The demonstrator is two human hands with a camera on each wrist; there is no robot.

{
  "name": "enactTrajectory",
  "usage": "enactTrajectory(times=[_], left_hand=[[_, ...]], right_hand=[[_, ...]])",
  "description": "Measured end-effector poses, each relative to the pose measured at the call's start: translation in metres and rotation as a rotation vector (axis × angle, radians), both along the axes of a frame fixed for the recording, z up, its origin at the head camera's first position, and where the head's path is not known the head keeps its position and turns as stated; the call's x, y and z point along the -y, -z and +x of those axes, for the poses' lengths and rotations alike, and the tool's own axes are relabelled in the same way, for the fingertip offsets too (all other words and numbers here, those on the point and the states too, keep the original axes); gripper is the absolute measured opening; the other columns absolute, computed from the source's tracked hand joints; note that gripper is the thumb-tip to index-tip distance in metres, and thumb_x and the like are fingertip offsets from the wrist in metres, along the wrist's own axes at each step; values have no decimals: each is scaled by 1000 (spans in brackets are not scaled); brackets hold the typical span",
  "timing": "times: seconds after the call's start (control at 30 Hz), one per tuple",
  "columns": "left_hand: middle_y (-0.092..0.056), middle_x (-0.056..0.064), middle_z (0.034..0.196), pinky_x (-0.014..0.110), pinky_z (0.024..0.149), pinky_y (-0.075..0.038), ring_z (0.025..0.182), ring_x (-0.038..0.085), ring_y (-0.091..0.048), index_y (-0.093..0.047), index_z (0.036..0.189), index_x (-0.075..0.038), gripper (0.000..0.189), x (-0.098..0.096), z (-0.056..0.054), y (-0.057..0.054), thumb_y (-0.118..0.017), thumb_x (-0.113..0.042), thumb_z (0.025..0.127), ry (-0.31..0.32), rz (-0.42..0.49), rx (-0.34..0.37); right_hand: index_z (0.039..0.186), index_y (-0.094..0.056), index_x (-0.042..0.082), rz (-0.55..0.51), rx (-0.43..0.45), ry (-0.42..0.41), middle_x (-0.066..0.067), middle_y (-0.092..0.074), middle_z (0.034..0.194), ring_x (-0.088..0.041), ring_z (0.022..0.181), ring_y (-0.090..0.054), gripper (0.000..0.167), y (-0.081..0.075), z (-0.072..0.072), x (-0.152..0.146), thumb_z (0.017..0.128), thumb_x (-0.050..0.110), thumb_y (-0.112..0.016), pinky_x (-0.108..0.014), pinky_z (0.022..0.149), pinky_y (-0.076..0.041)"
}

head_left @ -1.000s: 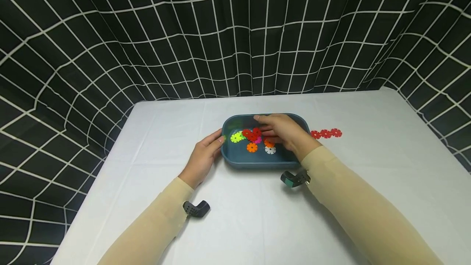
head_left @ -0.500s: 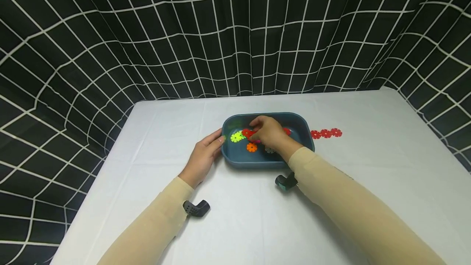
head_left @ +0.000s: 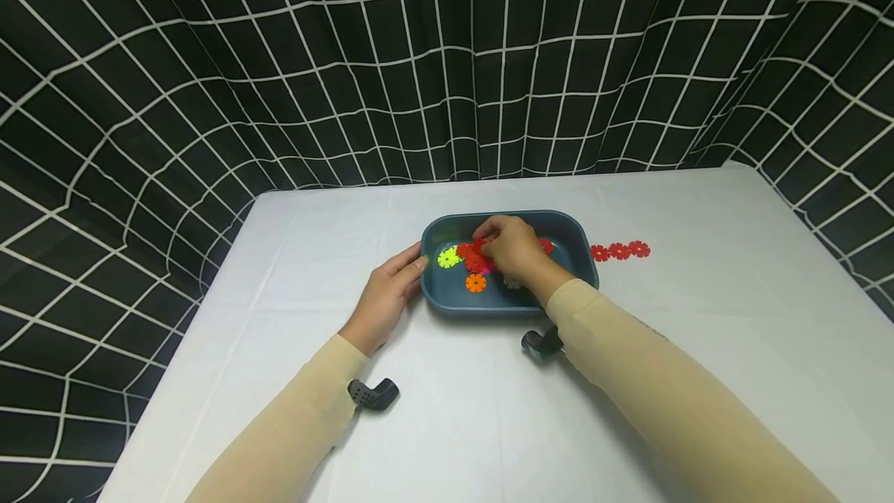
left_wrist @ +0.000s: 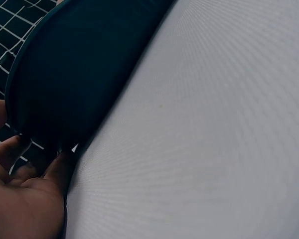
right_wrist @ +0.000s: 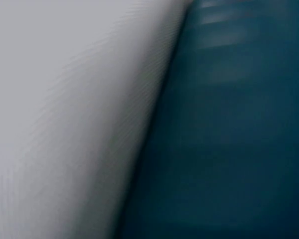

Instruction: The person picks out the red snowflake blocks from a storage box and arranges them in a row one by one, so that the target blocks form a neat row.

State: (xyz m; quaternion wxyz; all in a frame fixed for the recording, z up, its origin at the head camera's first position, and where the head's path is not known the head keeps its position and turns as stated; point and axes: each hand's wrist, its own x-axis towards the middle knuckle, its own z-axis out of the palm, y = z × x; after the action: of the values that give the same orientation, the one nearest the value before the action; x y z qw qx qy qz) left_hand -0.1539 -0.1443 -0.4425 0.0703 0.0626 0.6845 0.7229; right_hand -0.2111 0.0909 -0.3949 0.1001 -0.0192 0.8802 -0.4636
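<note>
A shallow blue-green plastic bin (head_left: 447, 307) holds several flower-shaped building discs. My left hand (head_left: 384, 297) grips the bin's left end, thumb over the rim and fingers along the outer wall; the left wrist view shows these fingers (left_wrist: 55, 172) against the wall. Inside the bin, my right hand (head_left: 518, 248) pinches a red disc (head_left: 479, 246) between thumb and fingers, over other red discs (head_left: 475, 262). Nearby lie yellow-green discs (head_left: 449, 257), an orange disc (head_left: 476, 283) and a partly covered white disc (head_left: 512, 283). Only the bin and cloth show in the right wrist view.
Three red discs (head_left: 619, 251) lie in a row on the white-covered table (head_left: 433, 410), just right of the bin. Another red disc (head_left: 546, 246) lies in the bin behind my right hand. A black cloth with white grid lines (head_left: 419, 84) hangs around the table.
My right hand has moved left and down into the bin, and its fingers have closed on a red disc, lifting it slightly. The left hand has stayed on the bin.
</note>
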Motion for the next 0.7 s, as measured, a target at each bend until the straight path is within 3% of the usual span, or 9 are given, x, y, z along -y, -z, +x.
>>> enactTrajectory(times=[0.43, 0.7], left_hand=[[-51, 5, 163, 28, 115, -47, 146, 17, -51, -51, 162, -6, 54, 0, -1, 0, -61, -28, 115, 0, 4, 1], [-50, 5, 164, 26, 115, -47, 147, 16, -50, -50, 163, -5, 54, 1, -1, 0, -61, -28, 115, 5, 9, 9]], right_hand=[[127, -72, 1, -308, 125, -8, -18, -69, 116, -31, 101, -69, 23, -4, -3, -6, 104, 0, -71, -33, 86, -63], [130, -69, 1, -378, 161, -64, -17, -72, 117, -29, 100, -72, 25, -7, 0, -8, 107, 8, -70, -32, 82, -63]])
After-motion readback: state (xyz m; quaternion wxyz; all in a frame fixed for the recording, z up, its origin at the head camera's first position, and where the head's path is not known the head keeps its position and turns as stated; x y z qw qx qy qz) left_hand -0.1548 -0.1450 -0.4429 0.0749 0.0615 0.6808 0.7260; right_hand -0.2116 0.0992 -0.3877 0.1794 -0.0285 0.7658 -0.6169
